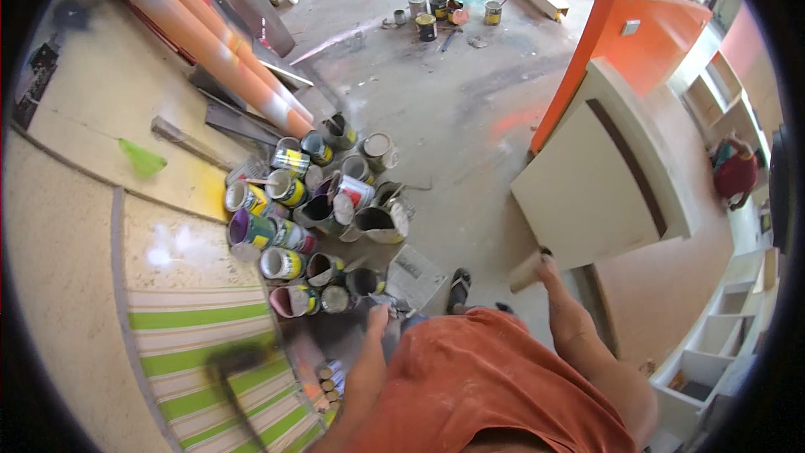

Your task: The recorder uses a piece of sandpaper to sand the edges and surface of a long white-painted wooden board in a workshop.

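My left hand [379, 316] is low in front of me, at the near edge of a cluster of paint cans. Its fingers look closed at a small grey object [394, 305], too blurred to name. Right beside it stands an open dark can [364, 282]. Out to the right, my right hand [547, 267] grips a pale beige block [526, 273], smeared by motion. That block is just off the lower corner of a white panel [587, 184]. Many of the cans, such as a yellow-labelled can [283, 263], are open and paint-stained.
A newspaper sheet [417, 278] lies on the floor by my sandalled foot [459, 287]. Orange-and-white tubes [210, 33] lean at the left above a striped board [201, 361]. More cans [427, 28] stand farther off. Another person [736, 172] is at the far right near white shelving [713, 340].
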The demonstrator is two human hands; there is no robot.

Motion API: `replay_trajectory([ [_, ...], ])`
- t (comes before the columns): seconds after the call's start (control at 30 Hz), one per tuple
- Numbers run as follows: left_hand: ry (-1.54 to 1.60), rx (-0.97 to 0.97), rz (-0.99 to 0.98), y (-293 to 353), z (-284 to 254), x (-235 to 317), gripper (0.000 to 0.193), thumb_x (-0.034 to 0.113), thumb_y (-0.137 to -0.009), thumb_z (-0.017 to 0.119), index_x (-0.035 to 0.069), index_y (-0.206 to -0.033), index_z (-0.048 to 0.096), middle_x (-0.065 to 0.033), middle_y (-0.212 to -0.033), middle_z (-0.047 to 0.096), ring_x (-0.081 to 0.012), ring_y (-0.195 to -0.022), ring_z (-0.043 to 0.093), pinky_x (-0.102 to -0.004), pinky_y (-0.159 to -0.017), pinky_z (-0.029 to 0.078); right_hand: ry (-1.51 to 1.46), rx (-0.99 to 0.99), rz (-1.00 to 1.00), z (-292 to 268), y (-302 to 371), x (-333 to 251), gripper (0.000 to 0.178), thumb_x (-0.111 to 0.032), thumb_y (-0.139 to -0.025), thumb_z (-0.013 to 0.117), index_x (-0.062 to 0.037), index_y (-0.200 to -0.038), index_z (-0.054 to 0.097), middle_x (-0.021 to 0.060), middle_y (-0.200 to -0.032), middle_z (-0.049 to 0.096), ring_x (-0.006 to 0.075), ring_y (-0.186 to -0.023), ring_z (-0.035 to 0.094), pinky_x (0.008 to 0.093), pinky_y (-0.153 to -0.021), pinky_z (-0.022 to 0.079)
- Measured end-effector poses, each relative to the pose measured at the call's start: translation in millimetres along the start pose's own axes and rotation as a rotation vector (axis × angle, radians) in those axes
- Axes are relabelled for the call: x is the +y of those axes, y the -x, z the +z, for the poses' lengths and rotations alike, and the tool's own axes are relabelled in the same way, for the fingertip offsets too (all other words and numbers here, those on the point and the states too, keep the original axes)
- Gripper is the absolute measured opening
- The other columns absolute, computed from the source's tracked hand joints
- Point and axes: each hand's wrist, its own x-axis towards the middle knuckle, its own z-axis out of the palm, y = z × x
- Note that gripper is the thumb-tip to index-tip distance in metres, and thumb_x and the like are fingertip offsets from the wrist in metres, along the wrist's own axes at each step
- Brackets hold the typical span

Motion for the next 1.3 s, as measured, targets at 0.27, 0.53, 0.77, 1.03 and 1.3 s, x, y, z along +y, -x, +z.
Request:
replay_trajectory([
  [0.27,-0.179,-0.085,0.406,-89,174,245,0.037,0.033,-0.091,0.062,0.000,-0.076,0.069,-0.0099,-0.066,0.067,-0.0191,-0.059,0.062,-0.0342,-0.062,0.047,-0.621,-0.278,-0.259,-68,-197,-259,0.051,-0.010,-0.085,0.069,0.0041,-0.134,0.058,0.0162,-0.120,0.070,0.0260,-0.114,0.064,0.0360,-0.098,0.049],
  [0.53,-0.295,-0.008,0.459,-261,231,498,0.034,0.032,-0.082,0.066,0.001,-0.094,0.073,-0.0172,-0.075,0.069,-0.0244,-0.070,0.065,-0.0422,-0.070,0.049,-0.135,-0.042,0.547,-69,-305,-201,0.061,-0.011,-0.081,0.068,0.0013,-0.139,0.054,0.0204,-0.126,0.067,0.0324,-0.121,0.062,0.0418,-0.102,0.049],
  [0.77,-0.418,-0.050,0.602,-366,292,754,0.025,0.023,-0.081,0.070,-0.002,-0.080,0.065,-0.0134,-0.071,0.062,-0.0224,-0.067,0.055,-0.0395,-0.068,0.046,-0.044,-0.213,0.701,-53,-350,-172,0.056,-0.012,-0.081,0.068,0.0021,-0.134,0.056,0.0239,-0.128,0.063,0.0344,-0.118,0.061,0.0426,-0.100,0.049],
  [1.03,0.009,0.130,0.807,-495,396,972,0.042,0.006,-0.079,0.077,0.010,-0.066,0.037,0.0042,-0.074,0.036,-0.0102,-0.070,0.036,-0.0304,-0.063,0.035,-0.140,-0.142,0.561,-49,-653,-280,0.050,-0.019,-0.086,0.063,0.0024,-0.131,0.056,0.0279,-0.129,0.061,0.0396,-0.121,0.059,0.0459,-0.102,0.046],
  [1.3,0.366,0.047,0.511,-578,490,1155,0.032,0.001,-0.081,0.076,0.010,-0.080,0.045,0.0006,-0.081,0.047,-0.0122,-0.072,0.049,-0.0306,-0.067,0.044,-0.051,0.082,-0.055,-232,-1085,-553,0.051,-0.023,-0.089,0.064,0.0010,-0.133,0.058,0.0229,-0.115,0.069,0.0360,-0.109,0.066,0.0457,-0.093,0.051],
])
